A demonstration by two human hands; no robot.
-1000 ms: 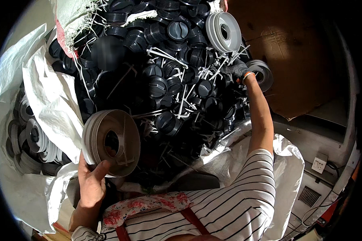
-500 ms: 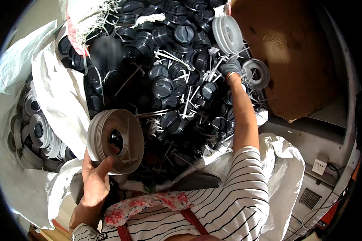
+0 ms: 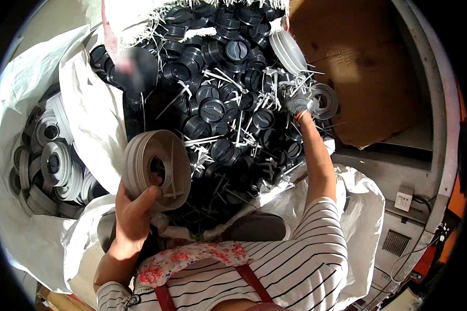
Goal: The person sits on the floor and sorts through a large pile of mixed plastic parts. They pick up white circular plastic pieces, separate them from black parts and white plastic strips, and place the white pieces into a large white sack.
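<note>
My bare left hand (image 3: 132,212) grips a large grey threaded plastic ring (image 3: 135,168) at its lower edge, thumb on the near rim. The ring is tilted, and a thin pale sprue (image 3: 173,176) shows inside its wide mouth. Over the pile at the far right, my right hand (image 3: 296,105), in a dark grey glove, is closed around a bunch of white plastic sprues (image 3: 297,83); its fingertips are partly hidden by them. Another grey ring (image 3: 325,101) lies just right of that hand, and a pale threaded ring (image 3: 288,52) leans beyond it. Black threaded caps (image 3: 211,110) lie beneath.
A white woven sack (image 3: 85,116) at left holds several grey rings (image 3: 56,163). Brown cardboard (image 3: 368,67) lies at the far right beside a pale machine frame (image 3: 368,168) with a white socket (image 3: 403,200) and cables. More sack cloth (image 3: 358,207) bunches near my right arm.
My right hand has drawn back slightly toward me, with white sprues now bunched at its fingers. My left hand still holds the grey ring, slightly higher and further right in view.
</note>
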